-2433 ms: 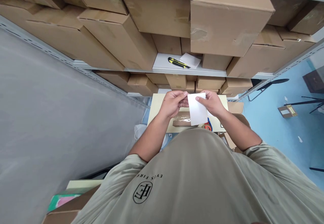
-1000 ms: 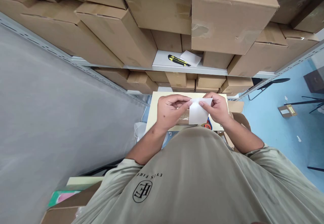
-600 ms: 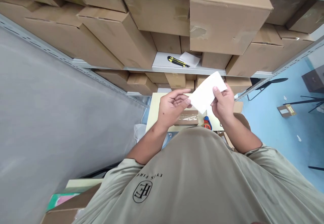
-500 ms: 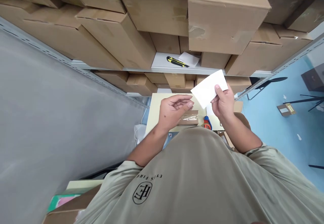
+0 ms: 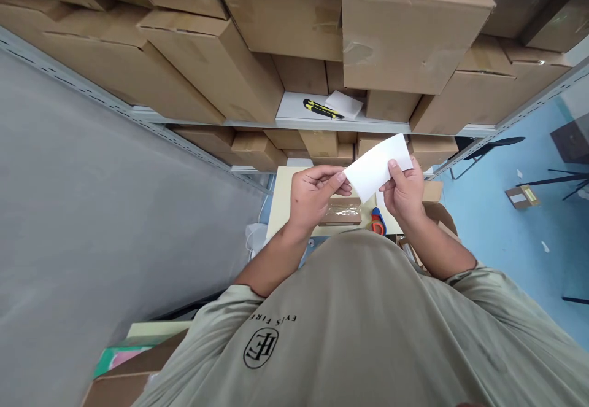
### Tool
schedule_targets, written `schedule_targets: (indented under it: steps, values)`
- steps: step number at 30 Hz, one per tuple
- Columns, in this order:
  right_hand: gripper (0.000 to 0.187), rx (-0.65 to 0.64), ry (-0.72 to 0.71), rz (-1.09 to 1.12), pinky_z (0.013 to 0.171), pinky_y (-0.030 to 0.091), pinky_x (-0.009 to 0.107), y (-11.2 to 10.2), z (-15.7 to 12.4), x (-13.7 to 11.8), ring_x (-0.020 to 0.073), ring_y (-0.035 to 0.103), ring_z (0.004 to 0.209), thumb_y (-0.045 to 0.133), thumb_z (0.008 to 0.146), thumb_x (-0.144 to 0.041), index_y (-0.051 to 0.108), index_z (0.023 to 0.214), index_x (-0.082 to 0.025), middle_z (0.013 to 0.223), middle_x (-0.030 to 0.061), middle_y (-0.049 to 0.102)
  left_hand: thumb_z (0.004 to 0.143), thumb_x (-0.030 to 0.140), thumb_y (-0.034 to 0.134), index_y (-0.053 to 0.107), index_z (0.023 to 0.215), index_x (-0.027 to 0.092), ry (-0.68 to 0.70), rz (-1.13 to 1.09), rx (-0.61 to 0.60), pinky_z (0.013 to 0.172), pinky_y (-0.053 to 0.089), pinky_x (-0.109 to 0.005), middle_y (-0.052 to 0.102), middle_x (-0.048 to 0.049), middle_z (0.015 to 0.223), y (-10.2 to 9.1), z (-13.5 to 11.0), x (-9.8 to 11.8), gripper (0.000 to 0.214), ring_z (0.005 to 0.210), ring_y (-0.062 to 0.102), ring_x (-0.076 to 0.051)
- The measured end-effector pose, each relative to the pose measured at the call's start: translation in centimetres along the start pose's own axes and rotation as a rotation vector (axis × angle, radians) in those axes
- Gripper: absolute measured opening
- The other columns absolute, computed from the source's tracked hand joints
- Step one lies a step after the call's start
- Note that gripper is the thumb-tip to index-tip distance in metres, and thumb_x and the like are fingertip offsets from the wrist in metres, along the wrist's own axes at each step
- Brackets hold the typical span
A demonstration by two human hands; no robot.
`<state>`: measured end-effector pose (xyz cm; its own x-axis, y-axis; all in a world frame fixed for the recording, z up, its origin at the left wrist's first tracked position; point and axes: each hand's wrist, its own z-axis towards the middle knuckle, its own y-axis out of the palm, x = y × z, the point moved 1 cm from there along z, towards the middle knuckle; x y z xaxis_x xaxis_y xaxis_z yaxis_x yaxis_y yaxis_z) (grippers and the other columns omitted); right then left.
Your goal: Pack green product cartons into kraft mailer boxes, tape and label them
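Note:
A blank white slip of paper (image 5: 375, 166) is held in the air over the table, slightly curved and tilted. My right hand (image 5: 405, 191) grips its right end, thumb on top. At the paper's left corner, the thumb and fingers of my left hand (image 5: 315, 195) pinch its edge. Below, a small brown cardboard box (image 5: 341, 212) with shiny clear tape across it lies on the pale yellow table (image 5: 281, 201), partly hidden by my left hand. A blue and orange tool (image 5: 378, 221), perhaps a tape dispenser, is to the right of the box.
Cardboard boxes (image 5: 409, 32) fill the shelves ahead, one jutting out overhead. A black and yellow utility knife (image 5: 322, 109) and a white stack (image 5: 344, 105) lie on the shelf. A grey wall (image 5: 115, 210) borders the left. An open carton (image 5: 442, 220) stands by my right forearm.
My left hand has closed on the paper's left corner, its fingers apart from it before. The right hand keeps its grip, and the paper has shifted slightly down and left.

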<state>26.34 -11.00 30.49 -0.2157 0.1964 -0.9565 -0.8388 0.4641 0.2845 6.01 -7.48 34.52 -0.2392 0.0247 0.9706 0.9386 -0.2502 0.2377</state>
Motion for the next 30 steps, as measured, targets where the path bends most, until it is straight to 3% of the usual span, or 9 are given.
schedule_targets:
  steps: [5,9,13,15,17,20,22,25,30]
  values:
    - [0.065,0.021,0.026,0.054,0.052,0.065,0.027,0.0,-0.8,0.0,0.0175,0.073,0.08,0.092,0.083,-0.075,0.053,0.109,-0.031,0.098,-0.0005,0.07,0.065,0.058,0.108,0.085,0.086,0.02,0.056,0.015,0.044,0.067,0.071,-0.035,0.081,-0.0034,0.075,-0.1,0.3,0.0,0.049,0.063,0.078,-0.019]
    - [0.061,-0.017,-0.045,-0.041,0.065,0.071,0.032,-0.4,-1.2,0.3,0.0202,0.074,0.09,0.087,0.087,-0.078,0.055,0.112,-0.031,0.102,0.0008,0.07,0.071,0.05,0.105,0.085,0.084,0.021,0.12,0.113,0.106,0.067,0.068,-0.033,0.08,-0.0025,0.075,-0.2,0.4,0.4,0.038,0.065,0.077,-0.018]
    - [0.054,0.001,-0.326,-0.319,0.094,0.07,0.045,-1.6,-1.2,-1.0,0.0285,0.074,0.12,0.083,0.094,-0.071,0.064,0.125,-0.031,0.123,0.0087,0.073,0.08,0.036,0.098,0.087,0.083,0.023,0.32,0.322,0.152,0.072,0.065,-0.029,0.08,-0.0016,0.079,-0.8,0.3,1.3,0.018,0.072,0.076,-0.017]
    - [0.053,-0.009,-0.511,-0.516,0.109,0.063,0.056,-1.9,-1.3,-2.5,0.035,0.068,0.138,0.081,0.098,-0.067,0.067,0.134,-0.032,0.14,0.0131,0.071,0.083,0.03,0.095,0.087,0.083,0.024,0.443,0.424,0.113,0.072,0.063,-0.027,0.08,-0.0005,0.079,-1.2,0.4,1.6,0.01,0.072,0.074,-0.015]
    - [0.053,-0.112,-0.659,-0.727,0.116,0.056,0.064,-1.6,-1.7,-3.9,0.0393,0.064,0.145,0.079,0.101,-0.064,0.07,0.141,-0.032,0.148,0.0145,0.07,0.087,0.025,0.092,0.088,0.084,0.024,0.561,0.485,0.021,0.067,0.06,-0.025,0.08,0.0001,0.08,-1.3,0.5,1.7,0.006,0.069,0.071,-0.013]
    - [0.041,-0.368,-0.758,-0.946,0.114,0.053,0.059,-0.2,-2.3,-5.0,0.0363,0.071,0.132,0.076,0.106,-0.056,0.076,0.138,-0.031,0.135,0.0122,0.08,0.094,0.021,0.086,0.087,0.089,0.023,0.727,0.525,-0.13,0.063,0.059,-0.024,0.082,-0.0003,0.084,-1.2,0.8,1.5,0.006,0.066,0.069,-0.01]
    - [0.026,-0.457,-0.772,-0.981,0.106,0.054,0.05,0.8,-2.6,-5.1,0.0303,0.077,0.115,0.072,0.111,-0.048,0.08,0.129,-0.031,0.118,0.0088,0.085,0.099,0.021,0.083,0.087,0.092,0.023,0.803,0.548,-0.168,0.065,0.061,-0.024,0.083,-0.0006,0.085,-1.0,0.9,1.3,0.008,0.068,0.072,-0.011]
    - [0.02,-0.432,-0.805,-0.954,0.094,0.054,0.043,1.5,-2.6,-5.0,0.025,0.078,0.097,0.066,0.115,-0.039,0.084,0.117,-0.03,0.102,0.006,0.086,0.102,0.024,0.083,0.086,0.097,0.024,0.909,0.599,-0.131,0.072,0.067,-0.027,0.084,-0.0012,0.09,-0.7,0.8,1.0,0.006,0.077,0.079,-0.014]
    - [0.019,-0.362,-0.934,-0.897,0.086,0.053,0.042,1.5,-2.9,-5.6,0.0227,0.077,0.087,0.067,0.115,-0.035,0.085,0.111,-0.03,0.095,0.0049,0.086,0.103,0.024,0.084,0.084,0.107,0.028,1.136,0.626,-0.04,0.082,0.071,-0.03,0.086,0.0,0.103,-1.2,0.1,0.5,0.005,0.089,0.084,-0.016]
